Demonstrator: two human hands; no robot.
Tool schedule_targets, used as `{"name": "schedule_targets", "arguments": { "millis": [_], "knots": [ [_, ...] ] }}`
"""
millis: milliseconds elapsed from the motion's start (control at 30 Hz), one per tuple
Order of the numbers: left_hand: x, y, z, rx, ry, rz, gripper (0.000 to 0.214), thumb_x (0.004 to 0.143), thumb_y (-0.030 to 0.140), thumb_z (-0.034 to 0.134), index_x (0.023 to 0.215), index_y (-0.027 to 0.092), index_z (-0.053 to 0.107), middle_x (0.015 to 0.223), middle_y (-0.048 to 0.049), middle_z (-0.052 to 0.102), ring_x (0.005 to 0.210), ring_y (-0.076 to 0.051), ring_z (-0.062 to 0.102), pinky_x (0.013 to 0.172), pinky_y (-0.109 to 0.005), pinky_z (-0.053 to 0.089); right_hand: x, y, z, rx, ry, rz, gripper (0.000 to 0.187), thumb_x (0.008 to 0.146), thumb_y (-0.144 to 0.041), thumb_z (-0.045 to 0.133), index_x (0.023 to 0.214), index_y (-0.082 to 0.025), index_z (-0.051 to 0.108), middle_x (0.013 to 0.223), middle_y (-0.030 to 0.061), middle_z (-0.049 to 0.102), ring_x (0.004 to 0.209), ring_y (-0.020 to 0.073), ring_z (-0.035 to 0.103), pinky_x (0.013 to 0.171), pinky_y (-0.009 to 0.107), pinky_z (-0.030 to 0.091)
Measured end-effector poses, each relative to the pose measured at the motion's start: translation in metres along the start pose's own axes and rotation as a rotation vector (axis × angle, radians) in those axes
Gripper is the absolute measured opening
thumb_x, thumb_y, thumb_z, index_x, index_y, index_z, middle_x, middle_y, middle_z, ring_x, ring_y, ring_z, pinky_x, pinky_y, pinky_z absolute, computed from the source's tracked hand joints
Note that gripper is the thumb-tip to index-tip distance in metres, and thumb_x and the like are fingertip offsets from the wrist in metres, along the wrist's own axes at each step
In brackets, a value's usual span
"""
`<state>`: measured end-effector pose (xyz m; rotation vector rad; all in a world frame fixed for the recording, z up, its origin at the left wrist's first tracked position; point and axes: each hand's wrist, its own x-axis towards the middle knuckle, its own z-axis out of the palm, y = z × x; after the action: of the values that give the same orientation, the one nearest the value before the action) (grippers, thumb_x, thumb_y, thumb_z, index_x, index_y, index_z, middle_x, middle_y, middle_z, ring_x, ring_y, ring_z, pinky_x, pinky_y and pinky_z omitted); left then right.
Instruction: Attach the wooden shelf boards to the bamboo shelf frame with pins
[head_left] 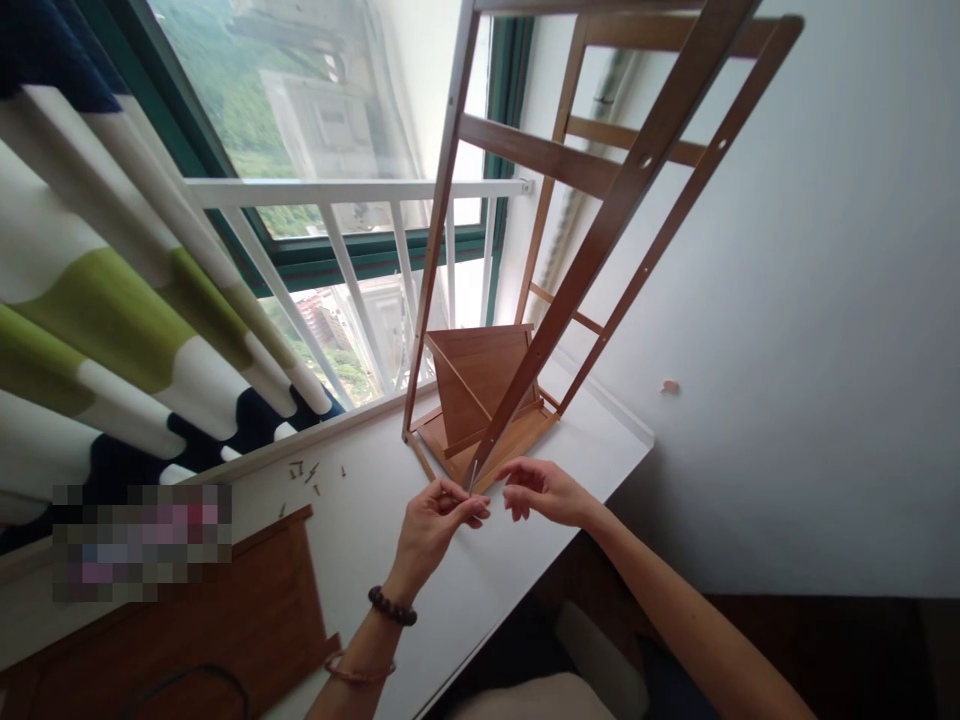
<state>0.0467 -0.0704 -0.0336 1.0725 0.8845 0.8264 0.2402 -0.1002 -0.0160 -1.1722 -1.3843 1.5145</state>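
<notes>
A thin metal rod (474,476) stands up between the pinched thumb and fingers of my left hand (435,520); its lower end is hidden in the grip. Just to the right, my right hand (546,492) hovers with fingers bent and apart, holding nothing that I can see. Both hands are close to the lower front corner of a brown wooden frame (577,265), which stands tilted in view on the white surface. Inside its base, a wooden panel (480,375) leans at an angle. Small holes dot the frame's legs.
Several screws (306,472) lie loose on the white tabletop (367,500) to the left. Another brown wooden panel (247,590) lies at the lower left, near a blurred-out patch. White railings (337,250), a window and a patterned curtain (127,300) border the left; a wall (810,300) rises right.
</notes>
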Motion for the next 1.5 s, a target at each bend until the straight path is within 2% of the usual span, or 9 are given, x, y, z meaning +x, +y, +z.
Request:
{"name": "schedule_targets", "arguments": {
  "millis": [100,300,500,900,1067,1167,1267,1367,1500],
  "knots": [
    [-0.004,-0.001,0.013,-0.006,-0.076,-0.016,0.027,0.063,0.03,0.071,0.067,0.016,0.048,0.059,-0.0044,0.067,0.056,-0.018,0.064,0.053,-0.028,0.051,-0.007,-0.005,0.01,0.057,-0.043,0.021,0.032,0.076,-0.039,0.057,0.097,-0.015,0.056,0.063,-0.0007,0.059,0.052,0.0106,0.057,0.046,0.021,0.042],
    [-0.004,-0.002,0.035,0.049,-0.114,0.027,0.024,0.063,0.028,0.071,0.065,0.016,0.05,0.059,-0.0027,0.066,0.057,-0.016,0.062,0.055,-0.027,0.049,-0.019,-0.002,0.005,0.08,0.156,0.045,0.032,0.075,-0.042,0.057,0.09,-0.014,0.059,0.056,-0.0024,0.056,0.043,0.0076,0.048,0.037,0.019,0.034],
    [0.013,-0.011,0.053,0.051,-0.233,0.058,0.024,0.065,0.026,0.07,0.064,0.017,0.047,0.059,-0.0012,0.064,0.055,-0.013,0.059,0.056,-0.026,0.048,-0.021,0.003,-0.001,0.102,0.232,0.042,0.028,0.077,-0.042,0.055,0.071,-0.015,0.056,0.051,-0.0031,0.053,0.039,0.0043,0.038,0.037,0.019,0.026],
    [0.031,-0.026,0.064,0.067,-0.217,0.052,0.023,0.071,0.033,0.063,0.078,0.017,0.049,0.064,-0.0006,0.063,0.058,-0.013,0.06,0.06,-0.027,0.049,-0.02,0.026,-0.008,0.282,0.416,0.014,0.029,0.075,-0.044,0.057,0.07,-0.015,0.054,0.053,-0.0028,0.053,0.041,0.0057,0.042,0.037,0.019,0.029],
    [0.039,-0.034,0.072,0.07,-0.169,0.042,0.035,0.07,0.036,0.064,0.092,0.018,0.044,0.064,0.0007,0.062,0.056,-0.015,0.061,0.056,-0.027,0.049,-0.023,0.034,-0.014,0.34,0.493,0.012,0.03,0.074,-0.046,0.057,0.075,-0.017,0.052,0.06,-0.0021,0.052,0.047,0.0082,0.049,0.037,0.019,0.034],
    [0.051,-0.046,0.078,0.045,-0.143,-0.011,0.038,0.069,0.038,0.064,0.093,0.017,0.043,0.07,-0.0013,0.062,0.059,-0.015,0.062,0.054,-0.027,0.05,-0.026,0.045,-0.033,0.391,0.564,0.03,0.032,0.075,-0.049,0.054,0.076,-0.018,0.048,0.076,0.001,0.054,0.058,0.0113,0.056,0.038,0.021,0.04],
    [0.07,-0.058,0.08,0.066,-0.101,-0.115,0.032,0.068,0.037,0.065,0.085,0.014,0.048,0.076,-0.0044,0.061,0.062,-0.013,0.06,0.054,-0.025,0.049,-0.024,0.062,-0.068,0.362,0.573,0.12,0.028,0.079,-0.047,0.046,0.077,-0.019,0.042,0.074,0.0003,0.053,0.059,0.0132,0.057,0.039,0.023,0.043],
    [0.091,-0.067,0.081,-0.009,-0.002,-0.254,0.029,0.063,0.029,0.07,0.082,0.013,0.054,0.082,-0.0062,0.059,0.068,-0.014,0.06,0.059,-0.026,0.05,-0.012,0.081,-0.112,0.072,0.648,0.249,0.014,0.078,-0.032,0.04,0.083,-0.02,0.044,0.064,-0.0043,0.047,0.054,0.0106,0.053,0.045,0.026,0.047],
    [0.122,-0.075,0.089,-0.172,0.192,-0.319,0.029,0.065,0.021,0.07,0.089,0.014,0.054,0.091,-0.0088,0.057,0.076,-0.015,0.06,0.067,-0.029,0.05,0.017,0.105,-0.175,-0.128,0.701,0.315,0.009,0.073,-0.026,0.04,0.072,-0.019,0.045,0.054,-0.0057,0.041,0.046,0.009,0.043,0.044,0.023,0.04]
  ]
}}
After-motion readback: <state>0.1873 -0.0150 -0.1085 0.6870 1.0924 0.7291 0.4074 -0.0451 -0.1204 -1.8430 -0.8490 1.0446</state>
